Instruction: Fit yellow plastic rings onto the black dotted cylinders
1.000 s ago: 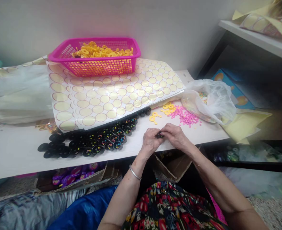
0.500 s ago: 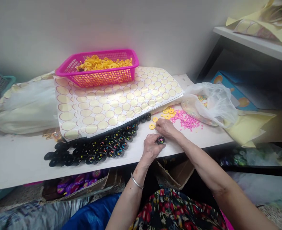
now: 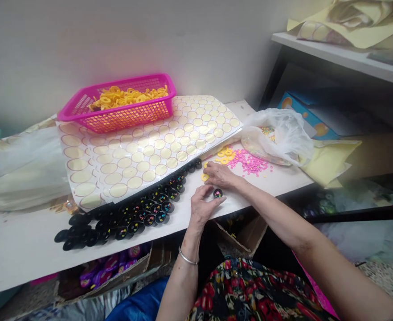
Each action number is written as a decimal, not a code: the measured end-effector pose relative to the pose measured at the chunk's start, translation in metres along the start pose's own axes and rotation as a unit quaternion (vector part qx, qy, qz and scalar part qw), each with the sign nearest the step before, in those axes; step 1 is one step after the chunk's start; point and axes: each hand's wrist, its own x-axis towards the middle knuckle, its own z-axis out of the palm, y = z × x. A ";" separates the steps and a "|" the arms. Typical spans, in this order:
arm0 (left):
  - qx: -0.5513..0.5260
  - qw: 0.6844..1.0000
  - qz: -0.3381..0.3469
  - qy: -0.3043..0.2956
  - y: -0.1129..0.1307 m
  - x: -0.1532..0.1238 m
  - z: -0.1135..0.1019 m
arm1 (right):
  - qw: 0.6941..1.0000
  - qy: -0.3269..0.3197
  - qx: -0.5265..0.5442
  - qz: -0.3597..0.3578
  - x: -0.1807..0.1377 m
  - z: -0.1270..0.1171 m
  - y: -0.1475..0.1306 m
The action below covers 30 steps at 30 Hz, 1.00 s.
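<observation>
My left hand (image 3: 200, 206) rests on the white table with thumb and fingers curved around a small round black cup (image 3: 218, 193), which has a pink bit inside. My right hand (image 3: 220, 174) is just beyond it, its fingertips pinched at a yellow ring (image 3: 205, 177) on the tabletop; the fingers partly cover a second ring. More yellow rings (image 3: 226, 154) lie behind that hand, beside a spread of tiny pink rings (image 3: 250, 162). To the left stand rows of black cups (image 3: 149, 218), many with coloured bits inside.
A pink basket (image 3: 126, 117) of yellow rings sits on sticker sheets (image 3: 143, 167) at the back. On the right are a clear plastic bag (image 3: 280, 138) with coloured bits, a yellow envelope (image 3: 332, 162) and a shelf (image 3: 337, 55). Cardboard boxes (image 3: 250, 236) stand below the table edge.
The view has shifted, so the scene sits further left. My right fingers have moved onto the yellow rings. My left hand's grip round the black cup looks looser.
</observation>
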 end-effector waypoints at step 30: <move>-0.015 0.996 -0.074 0.045 0.025 -0.003 0.015 | 0.965 0.089 0.241 -0.054 -0.084 -0.008 -0.012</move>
